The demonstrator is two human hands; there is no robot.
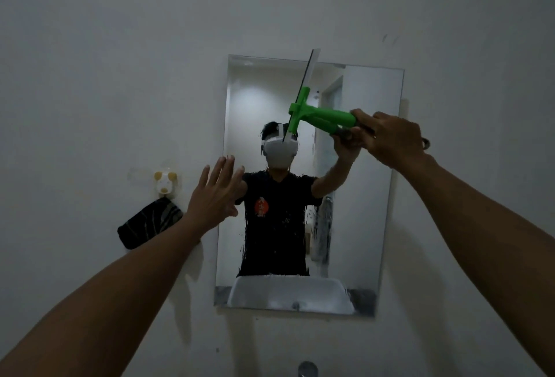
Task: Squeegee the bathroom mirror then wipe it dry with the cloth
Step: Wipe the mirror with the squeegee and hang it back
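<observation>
On the pale wall, centre: mirror (360, 184), rectangular, frameless, upright. Glass partly wet; streaks and droplets across the lower middle, a band of grime along the bottom edge.

Squeegee (318, 114): green handle and head, pale blade with a dark edge. Blade stands near vertical, tilted slightly right at the top, its upper tip passing the mirror's top edge. It lies over the upper middle of the glass; whether the blade touches the glass cannot be told.

Right hand (390, 139): raised before the mirror's upper right, fingers wrapped tight round the rear end of the squeegee handle.

Left hand (214, 193): raised at the mirror's left edge, fingers spread and straight, holding nothing. Fingertips overlap the frame line; contact with the glass cannot be told.

Cloth (150, 223): dark with pale streaks, hanging on the wall left of the mirror, well apart from the glass.

Hook (164, 184): white and yellow, animal-shaped, fixed to the wall directly above the cloth.

Tap (307, 369): metal, only its top showing at the bottom edge, below the mirror.
</observation>
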